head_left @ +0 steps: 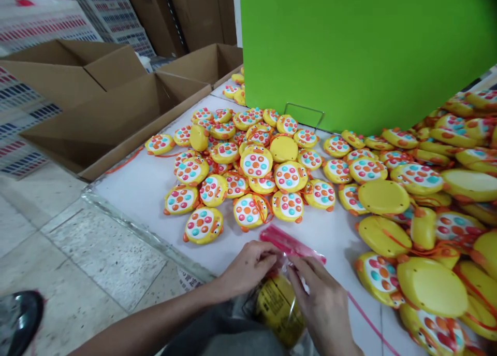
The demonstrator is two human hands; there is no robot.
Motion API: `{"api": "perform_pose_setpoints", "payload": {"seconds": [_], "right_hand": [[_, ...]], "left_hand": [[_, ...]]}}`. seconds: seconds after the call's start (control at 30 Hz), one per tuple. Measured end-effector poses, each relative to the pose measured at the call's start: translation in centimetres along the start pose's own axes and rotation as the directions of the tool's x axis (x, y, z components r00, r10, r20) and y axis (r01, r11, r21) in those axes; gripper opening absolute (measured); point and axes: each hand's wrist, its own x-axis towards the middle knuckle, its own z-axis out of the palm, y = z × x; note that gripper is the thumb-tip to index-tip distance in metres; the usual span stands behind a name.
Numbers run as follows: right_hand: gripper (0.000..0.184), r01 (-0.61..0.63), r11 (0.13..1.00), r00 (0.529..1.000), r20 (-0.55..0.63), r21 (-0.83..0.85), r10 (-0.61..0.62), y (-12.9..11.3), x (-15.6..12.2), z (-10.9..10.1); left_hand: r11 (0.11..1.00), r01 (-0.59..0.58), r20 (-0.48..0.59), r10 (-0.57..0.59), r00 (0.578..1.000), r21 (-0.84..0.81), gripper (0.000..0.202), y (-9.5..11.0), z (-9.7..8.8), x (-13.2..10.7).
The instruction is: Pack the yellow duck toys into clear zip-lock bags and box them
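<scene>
My left hand (248, 265) and my right hand (322, 299) are both closed on a clear plastic bag (281, 288) at the near edge of the table. Inside the bag lies a yellow round toy (277, 309), back side up. The bag's pink strip top (289, 243) rests on the white table surface (140, 190) just beyond my fingers. A big heap of the same yellow toys with coloured dots (256, 164) spreads across the middle, and a thicker pile (427, 211) rises at the right.
A green panel (361, 50) stands upright behind the toys. Open cardboard boxes (97, 112) sit left of the table, with stacked printed cartons (23, 107) beyond. Stone floor (70, 262) lies at lower left, a dark shoe (19, 319) on it.
</scene>
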Motion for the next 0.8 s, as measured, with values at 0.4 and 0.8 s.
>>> {"api": "perform_pose_setpoints", "payload": {"seconds": [0.4,0.8], "right_hand": [[0.020,-0.119,0.992,0.992,0.034,0.030,0.118,-1.8,1.7,1.2],[0.014,-0.268,0.952,0.953,-0.105,0.150,0.285,0.6,-0.6,-1.5]], "left_hand": [[0.971,-0.126,0.036,0.122,0.992,0.203,0.021,0.9,0.4,-0.3],[0.984,-0.038,0.005,0.038,0.999,0.175,0.023,0.7,-0.8,-1.0]]}}
